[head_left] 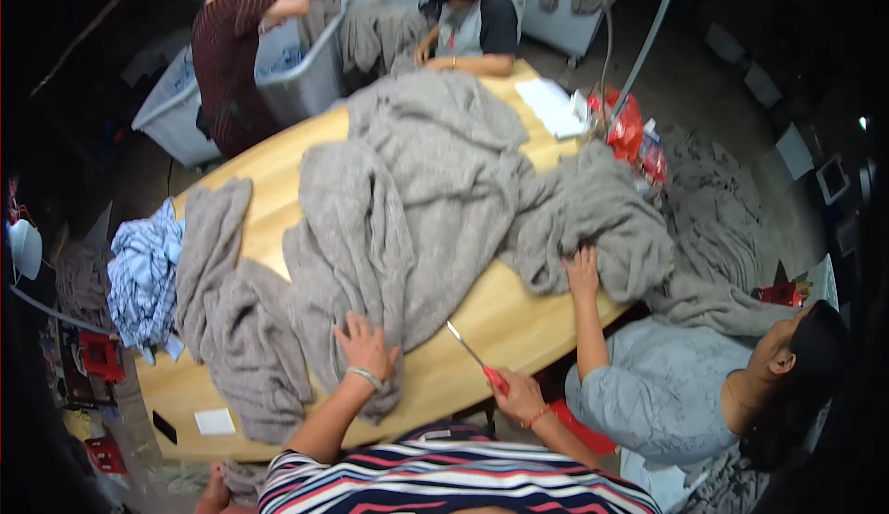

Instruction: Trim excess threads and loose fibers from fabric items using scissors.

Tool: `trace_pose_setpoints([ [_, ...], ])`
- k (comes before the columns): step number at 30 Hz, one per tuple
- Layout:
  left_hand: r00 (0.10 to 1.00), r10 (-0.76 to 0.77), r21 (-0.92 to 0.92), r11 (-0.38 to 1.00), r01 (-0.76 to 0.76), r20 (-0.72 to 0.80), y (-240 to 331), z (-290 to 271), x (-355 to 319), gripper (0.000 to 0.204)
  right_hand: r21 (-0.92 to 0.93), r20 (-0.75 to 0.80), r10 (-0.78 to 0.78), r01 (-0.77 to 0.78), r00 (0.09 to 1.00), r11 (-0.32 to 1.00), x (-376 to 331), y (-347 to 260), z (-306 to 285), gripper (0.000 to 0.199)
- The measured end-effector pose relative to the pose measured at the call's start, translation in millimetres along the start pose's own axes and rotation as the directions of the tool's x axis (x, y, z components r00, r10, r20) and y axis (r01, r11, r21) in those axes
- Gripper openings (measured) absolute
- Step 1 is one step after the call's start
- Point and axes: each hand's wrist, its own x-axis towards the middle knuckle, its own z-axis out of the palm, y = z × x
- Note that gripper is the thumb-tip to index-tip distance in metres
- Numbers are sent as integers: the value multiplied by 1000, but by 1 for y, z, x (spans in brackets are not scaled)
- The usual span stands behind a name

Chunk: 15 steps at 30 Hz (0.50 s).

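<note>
My left hand (367, 348), with a pale bangle at the wrist, lies with fingers spread on the near edge of a large grey-brown fleecy cloth (435, 227). The cloth is heaped in folds over the middle of the wooden table (519, 338). My right hand (520, 397) is closed round the red handle of a slim, pointed metal tool (469, 348). Its tip points up and left over bare wood, apart from the cloth. Whether it is a knife or closed scissors, I cannot tell.
At right a co-worker's hand (583, 271) rests on more grey cloth (593, 208). Blue checked fabric (146, 273) hangs over the left edge near a dark phone-like slab (164, 427) and white paper (215, 421). Two people work beyond, by white bins (310, 79); a red bag (626, 130) lies far right.
</note>
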Motion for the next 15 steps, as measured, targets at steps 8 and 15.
trace_pose_setpoints([
  [8, 982, -23, -175, 984, -10, -185, 23, 88, 184, 72, 7, -66, 46, -46, 997, 999, -6, -6, -30, 29],
  [15, 921, -386, -623, 733, 272, -51, -17, 111, 221, 37, 9, -52, 73, -73, 996, 997, -11, 3, -36, 32],
])
